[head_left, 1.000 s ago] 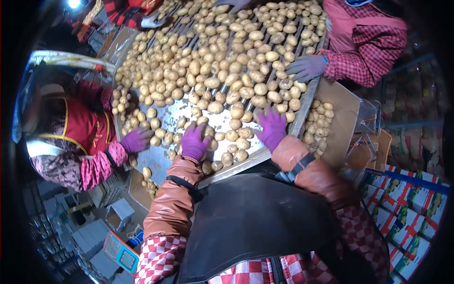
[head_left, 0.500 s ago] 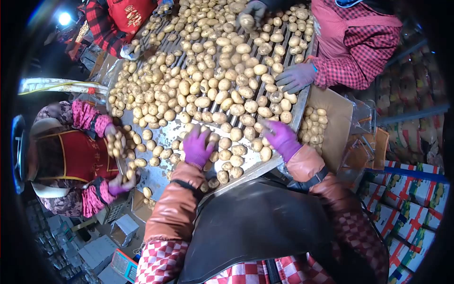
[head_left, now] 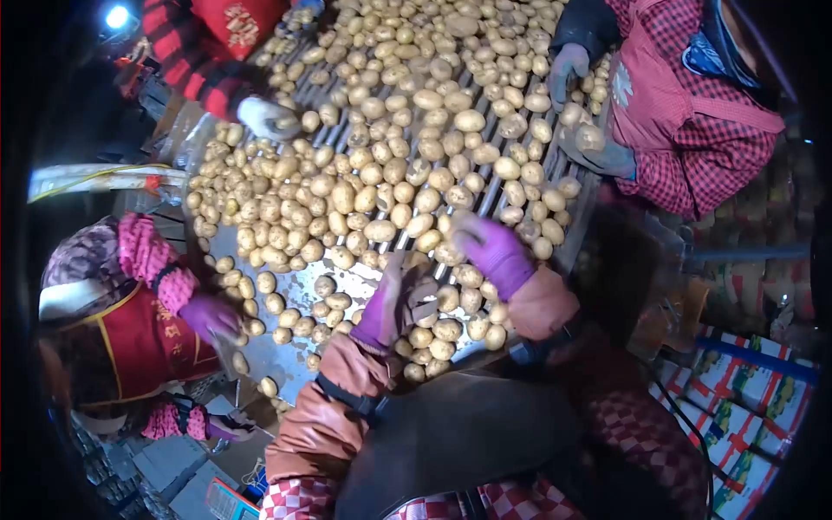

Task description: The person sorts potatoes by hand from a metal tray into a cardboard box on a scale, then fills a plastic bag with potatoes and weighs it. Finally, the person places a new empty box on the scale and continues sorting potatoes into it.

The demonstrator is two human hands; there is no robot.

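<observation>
My left hand, in a purple glove with a greyish palm, is turned on its side over the near end of the sorting table. Its fingers are apart and slightly curled, palm toward the potatoes beside it. My right hand, also in a purple glove, reaches over the potatoes on the slatted rollers. Its fingers stretch forward and left, with blurred tips among the potatoes. Between and below my hands, several potatoes lie on the worn metal plate.
A person at right holds a potato in a grey glove. Another person's white glove reaches in at upper left. At left, a person's purple glove is by the table edge. Printed cartons are stacked at lower right.
My left hand has turned from palm-down onto its side and moved right. My right hand has moved left onto the potatoes. The left person's upper hand no longer holds its cluster of potatoes.
</observation>
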